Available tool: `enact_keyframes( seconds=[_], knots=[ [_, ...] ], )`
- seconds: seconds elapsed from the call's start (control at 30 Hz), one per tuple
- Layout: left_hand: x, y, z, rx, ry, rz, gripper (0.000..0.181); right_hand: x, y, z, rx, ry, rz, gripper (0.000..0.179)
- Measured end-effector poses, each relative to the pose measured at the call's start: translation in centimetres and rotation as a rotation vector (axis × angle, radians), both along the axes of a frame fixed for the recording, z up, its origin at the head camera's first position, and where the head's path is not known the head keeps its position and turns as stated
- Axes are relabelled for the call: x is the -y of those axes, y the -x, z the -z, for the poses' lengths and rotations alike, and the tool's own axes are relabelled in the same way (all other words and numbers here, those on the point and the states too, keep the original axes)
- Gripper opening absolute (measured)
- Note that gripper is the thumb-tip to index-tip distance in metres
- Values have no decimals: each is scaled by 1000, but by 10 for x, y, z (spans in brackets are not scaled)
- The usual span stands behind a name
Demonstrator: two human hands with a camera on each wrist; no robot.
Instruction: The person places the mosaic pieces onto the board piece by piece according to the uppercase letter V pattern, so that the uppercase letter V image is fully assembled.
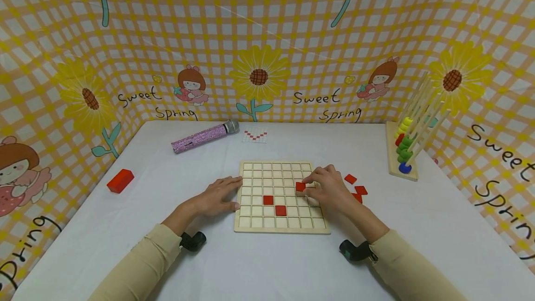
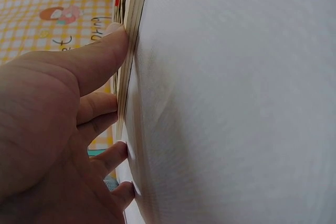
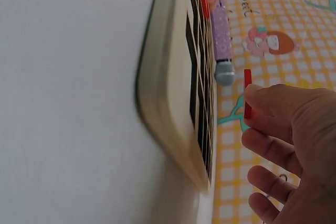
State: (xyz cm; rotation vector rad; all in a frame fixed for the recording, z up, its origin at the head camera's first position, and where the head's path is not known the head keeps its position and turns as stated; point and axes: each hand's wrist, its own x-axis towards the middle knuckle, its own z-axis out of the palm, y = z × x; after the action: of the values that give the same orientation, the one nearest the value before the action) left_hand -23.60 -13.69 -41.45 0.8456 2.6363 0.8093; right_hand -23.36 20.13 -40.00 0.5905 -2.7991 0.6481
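Two red tiles (image 1: 268, 200) sit in board (image 1: 257, 210) cells; right hand's grip (image 1: 328, 187) pinches a third tile (image 1: 300, 186) over the board, roughly level with it; left hand's grip (image 1: 215, 196), fingers uncurled, touches its left edge, presumably steadying; spare tiles (image 1: 361, 190) near right, likely for reach.

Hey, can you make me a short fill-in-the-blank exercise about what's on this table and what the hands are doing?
1. The right hand pinches a tile whose color is ____.
2. The left hand touches the ____ edge of the board.
3. Not counting the pinched tile, ____ tiles lie on the board.
4. On the peg toy, the ring nearest the person is ____.

Missing words: red, left, two, blue.
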Motion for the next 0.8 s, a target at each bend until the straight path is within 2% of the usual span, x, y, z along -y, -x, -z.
enact_keyframes(
  seconds=[0.2, 0.53, 0.8],
  knots=[
    [0, -2, -2, -20, -12, 21, 72, 22, -1, 1, -16, 23, -46, 17],
    [-1, 1, 0, 2, 37, -21, 70, 54, 0, 1, -94, 9, -133, 16],
    [-2, 1, 0, 0, 30, -18, 69, 73, 5, 3, -47, -19, -124, 16]
  ],
)
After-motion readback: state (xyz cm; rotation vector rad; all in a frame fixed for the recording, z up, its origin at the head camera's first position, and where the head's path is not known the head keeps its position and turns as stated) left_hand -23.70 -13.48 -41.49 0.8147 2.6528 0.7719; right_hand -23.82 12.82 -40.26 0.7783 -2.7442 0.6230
